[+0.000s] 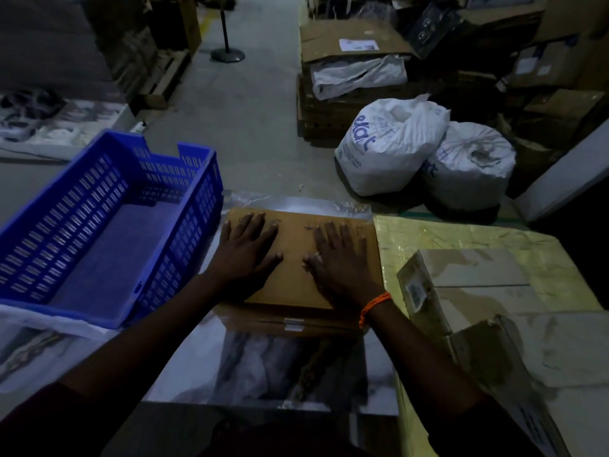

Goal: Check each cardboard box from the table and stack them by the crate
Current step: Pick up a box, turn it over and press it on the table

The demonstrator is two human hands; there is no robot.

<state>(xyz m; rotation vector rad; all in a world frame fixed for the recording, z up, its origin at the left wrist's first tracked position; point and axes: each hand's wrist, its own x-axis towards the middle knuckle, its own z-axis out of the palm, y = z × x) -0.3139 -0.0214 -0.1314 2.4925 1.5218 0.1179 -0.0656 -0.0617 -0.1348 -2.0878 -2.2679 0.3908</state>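
Presses left hand (245, 250) and right hand (339, 260), both spread flat, gripping nothing, on cardboard box (295, 235) beside blue crate (194, 222).

One wide-angle view, worn on the head, looks forward and down, close over the table (263, 367); the floor aisle (250, 110) runs toward 12 o'clock.

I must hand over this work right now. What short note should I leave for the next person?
Left hand: open, flat on the cardboard box.
Right hand: open, flat on the same box.
The box lies flat on the table, close beside the blue crate. Another cardboard layer shows under its near edge.
Done: this box is placed by the crate.
Left: at least two pale boxes on the right, to check and stack.
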